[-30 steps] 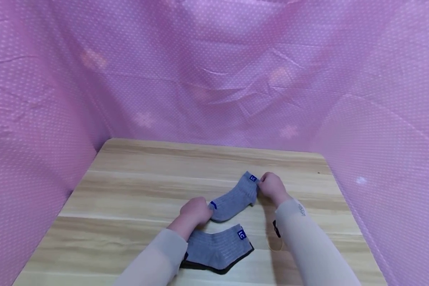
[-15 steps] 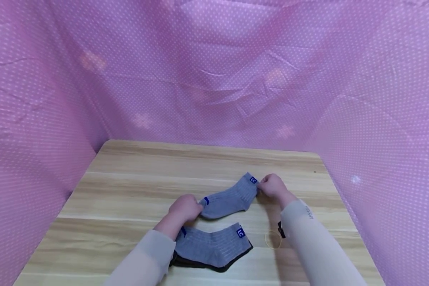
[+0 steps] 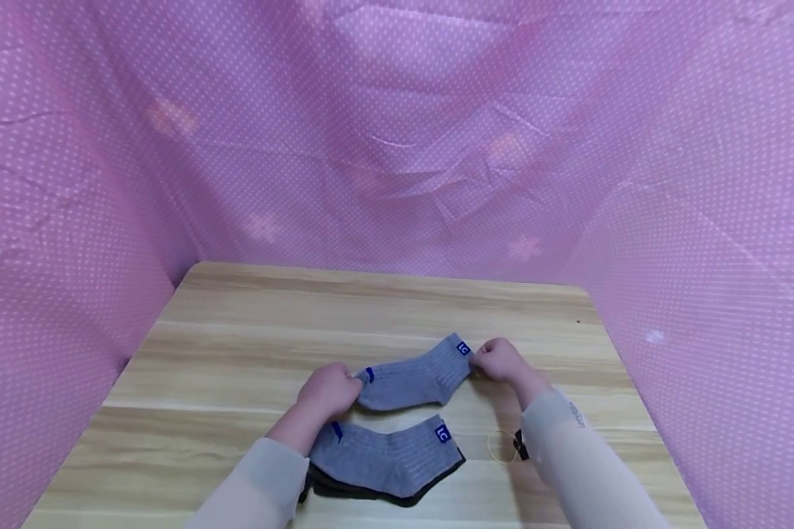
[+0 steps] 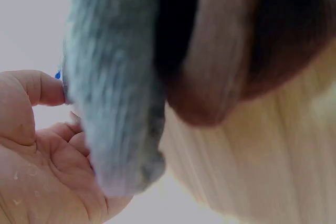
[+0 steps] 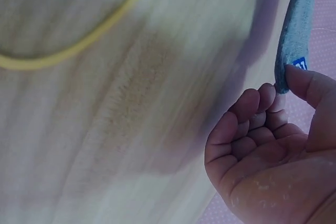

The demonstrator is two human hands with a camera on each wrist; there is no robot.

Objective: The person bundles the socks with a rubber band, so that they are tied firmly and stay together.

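A grey sock [image 3: 406,383] with a blue LC tag is held stretched out between both hands in the head view. My left hand [image 3: 331,389] pinches its toe end. At the cuff, near the tag, my right hand [image 3: 501,360] pinches the fabric between thumb and fingertips. The right wrist view shows the thumb of this hand [image 5: 273,156] on the sock's edge [image 5: 299,24]. Closer to me, a second grey LC sock [image 3: 387,455] lies flat over dark socks [image 3: 364,494]. The left forearm hides part of that pile's left end.
On the wooden table [image 3: 238,316], a thin yellow rubber band [image 3: 489,446] lies right of the pile. A small black item [image 3: 521,445] sits beside it, partly behind the right sleeve. Pink dotted fabric [image 3: 397,184] surrounds the table at the back and sides.
My left hand has moved left, drawing the held sock's toe end with it and straightening the sock. The right hand has come slightly nearer. The pile below is less covered.
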